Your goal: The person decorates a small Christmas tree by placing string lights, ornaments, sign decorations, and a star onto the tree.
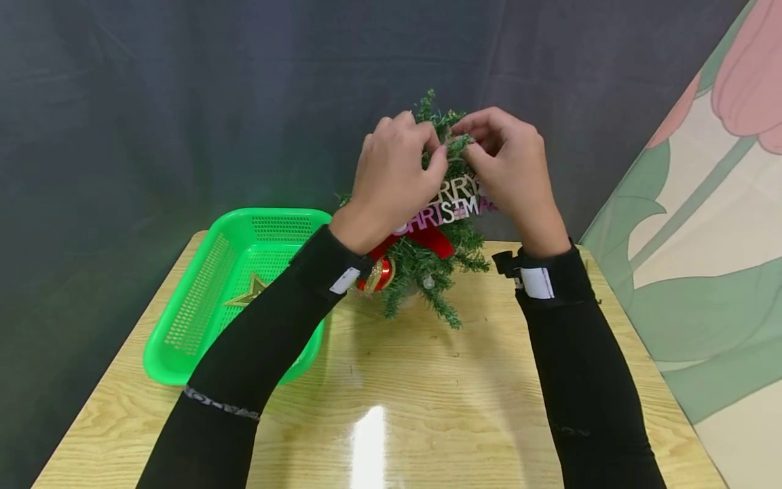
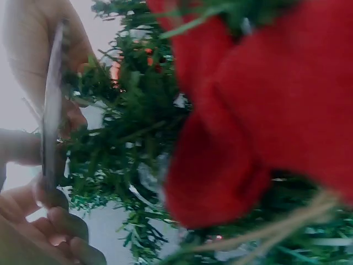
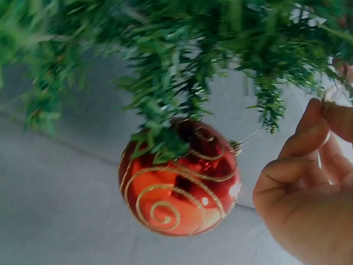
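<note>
A small Christmas tree (image 1: 467, 248) stands on the table, and a "MERRY CHRISTMAS" letter sign (image 1: 469, 206) hangs across its front. My left hand (image 1: 397, 163) is at the upper left of the tree, thumb and index finger pinched together above the sign. Opposite it, my right hand (image 1: 513, 159) pinches by the treetop; a thin cord (image 3: 326, 94) shows at the fingertips in the right wrist view. I cannot tell exactly what the left fingertips pinch, as leaves and fingers cover it. In the left wrist view the sign (image 2: 53, 99) appears edge-on.
A red bow (image 1: 432, 240) and a red-and-gold bauble (image 1: 383, 274) sit on the lower branches. Another red bauble (image 3: 171, 187) with gold swirls hangs in the right wrist view. Left of the tree, a green basket (image 1: 163, 370) holds a gold star (image 1: 247, 294), partly behind my left sleeve.
</note>
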Tool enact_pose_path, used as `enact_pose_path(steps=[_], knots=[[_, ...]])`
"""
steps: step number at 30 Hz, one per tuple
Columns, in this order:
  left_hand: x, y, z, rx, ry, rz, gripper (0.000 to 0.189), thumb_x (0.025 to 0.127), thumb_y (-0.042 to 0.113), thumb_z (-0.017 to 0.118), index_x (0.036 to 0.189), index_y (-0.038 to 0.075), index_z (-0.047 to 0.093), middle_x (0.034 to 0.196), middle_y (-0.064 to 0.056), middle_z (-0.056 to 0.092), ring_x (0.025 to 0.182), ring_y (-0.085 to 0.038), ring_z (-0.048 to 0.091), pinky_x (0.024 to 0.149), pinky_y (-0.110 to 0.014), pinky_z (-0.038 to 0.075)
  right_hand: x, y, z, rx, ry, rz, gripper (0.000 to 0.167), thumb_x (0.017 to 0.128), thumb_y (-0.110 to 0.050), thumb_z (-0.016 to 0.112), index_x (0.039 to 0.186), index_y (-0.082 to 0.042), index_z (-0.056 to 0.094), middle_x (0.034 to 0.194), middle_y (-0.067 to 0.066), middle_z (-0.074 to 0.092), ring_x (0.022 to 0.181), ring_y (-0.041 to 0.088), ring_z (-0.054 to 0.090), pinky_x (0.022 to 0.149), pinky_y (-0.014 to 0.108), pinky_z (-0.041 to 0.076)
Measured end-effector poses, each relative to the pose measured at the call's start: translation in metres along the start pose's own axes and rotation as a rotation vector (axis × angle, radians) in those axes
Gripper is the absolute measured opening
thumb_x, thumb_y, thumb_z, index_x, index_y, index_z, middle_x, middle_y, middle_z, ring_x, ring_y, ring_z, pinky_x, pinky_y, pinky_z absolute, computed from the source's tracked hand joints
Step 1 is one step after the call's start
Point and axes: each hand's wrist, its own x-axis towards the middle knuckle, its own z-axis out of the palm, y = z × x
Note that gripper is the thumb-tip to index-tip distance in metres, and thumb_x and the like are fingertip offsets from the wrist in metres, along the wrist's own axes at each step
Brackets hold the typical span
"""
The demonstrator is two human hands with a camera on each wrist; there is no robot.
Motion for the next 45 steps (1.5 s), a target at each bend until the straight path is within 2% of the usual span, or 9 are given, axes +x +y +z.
enact_pose_path(steps=[3, 6, 10, 15, 24, 28, 35, 41, 45], knots=[[-0.002, -0.002, 0.006, 0.082, -0.017, 0.01, 0.023, 0.106, 0.027, 0.056, 0.095, 0.015, 0.072, 0.092, -0.006, 0.048, 0.087, -0.025, 0.041, 0.077, -0.036, 0.027, -0.004, 0.001, 0.002, -0.15, -0.008, -0.032, 0.023, 0.102, -0.006, 0.058, 0.117, -0.009, 0.074, 0.088, 0.008, 0.068, 0.067, 0.017, 0.05, 0.062, 0.024, 0.036], [-0.003, -0.004, 0.009, 0.117, 0.013, 0.049, 0.022, 0.106, 0.027, 0.056, 0.098, 0.014, 0.072, 0.095, -0.008, 0.047, 0.091, -0.026, 0.041, 0.078, -0.037, 0.028, -0.01, 0.002, 0.002, -0.195, -0.001, -0.045, 0.023, 0.103, -0.01, 0.059, 0.122, -0.008, 0.072, 0.091, 0.013, 0.07, 0.071, 0.017, 0.052, 0.065, 0.024, 0.038], [-0.011, -0.008, 0.009, 0.02, 0.022, 0.063, 0.024, 0.106, 0.029, 0.058, 0.116, 0.009, 0.067, 0.105, -0.011, 0.05, 0.095, -0.026, 0.044, 0.082, -0.036, 0.034, -0.026, 0.001, -0.001, -0.148, 0.02, -0.027, 0.028, 0.104, -0.017, 0.059, 0.13, -0.01, 0.067, 0.098, 0.011, 0.073, 0.072, 0.017, 0.053, 0.066, 0.024, 0.038], [-0.039, -0.02, 0.001, -0.165, -0.02, -0.005, 0.042, 0.104, 0.033, 0.064, 0.132, 0.005, 0.052, 0.107, -0.011, 0.052, 0.09, -0.023, 0.048, 0.073, -0.034, 0.04, -0.046, 0.004, -0.005, -0.132, -0.033, 0.023, 0.027, 0.105, -0.025, 0.062, 0.127, -0.012, 0.069, 0.099, 0.006, 0.073, 0.073, 0.015, 0.055, 0.066, 0.023, 0.041], [-0.06, -0.037, -0.005, -0.127, -0.184, -0.054, 0.027, 0.101, 0.023, 0.069, 0.121, 0.006, 0.068, 0.096, -0.008, 0.062, 0.093, -0.026, 0.05, 0.089, -0.04, 0.042, -0.057, 0.021, -0.008, -0.167, -0.134, -0.01, 0.015, 0.103, -0.016, 0.065, 0.111, -0.01, 0.076, 0.1, 0.007, 0.066, 0.08, 0.017, 0.053, 0.068, 0.025, 0.039], [-0.057, -0.04, -0.004, -0.223, -0.145, -0.049, 0.019, 0.101, 0.014, 0.068, 0.118, 0.005, 0.071, 0.091, -0.008, 0.068, 0.091, -0.026, 0.052, 0.087, -0.039, 0.043, -0.057, 0.024, -0.01, -0.118, -0.136, 0.007, 0.013, 0.102, -0.013, 0.065, 0.111, -0.008, 0.074, 0.104, 0.006, 0.068, 0.086, 0.013, 0.06, 0.076, 0.019, 0.045], [-0.052, -0.05, 0.002, -0.394, -0.068, -0.091, 0.012, 0.1, 0.012, 0.069, 0.11, 0.007, 0.073, 0.088, -0.006, 0.064, 0.075, -0.022, 0.05, 0.072, -0.034, 0.038, -0.053, 0.034, -0.009, 0.084, -0.113, 0.061, 0.018, 0.102, -0.011, 0.065, 0.118, -0.006, 0.072, 0.099, 0.006, 0.069, 0.077, 0.009, 0.063, 0.067, 0.019, 0.047], [-0.061, -0.052, 0.005, -0.359, -0.035, -0.015, 0.023, 0.098, 0.008, 0.07, 0.12, 0.003, 0.068, 0.093, -0.008, 0.06, 0.089, -0.025, 0.052, 0.088, -0.039, 0.041, -0.063, 0.043, -0.004, 0.097, -0.134, 0.1, 0.029, 0.105, -0.015, 0.062, 0.132, -0.008, 0.066, 0.115, 0.009, 0.07, 0.092, 0.001, 0.065, 0.083, 0.014, 0.051], [-0.068, -0.051, 0.001, -0.323, 0.026, 0.066, 0.029, 0.095, 0.002, 0.07, 0.124, 0.001, 0.065, 0.099, -0.011, 0.06, 0.095, -0.027, 0.053, 0.09, -0.041, 0.042, -0.074, 0.041, -0.008, 0.035, -0.048, 0.097, 0.033, 0.105, -0.018, 0.061, 0.137, -0.011, 0.062, 0.127, 0.008, 0.069, 0.103, -0.003, 0.06, 0.09, 0.014, 0.047]])
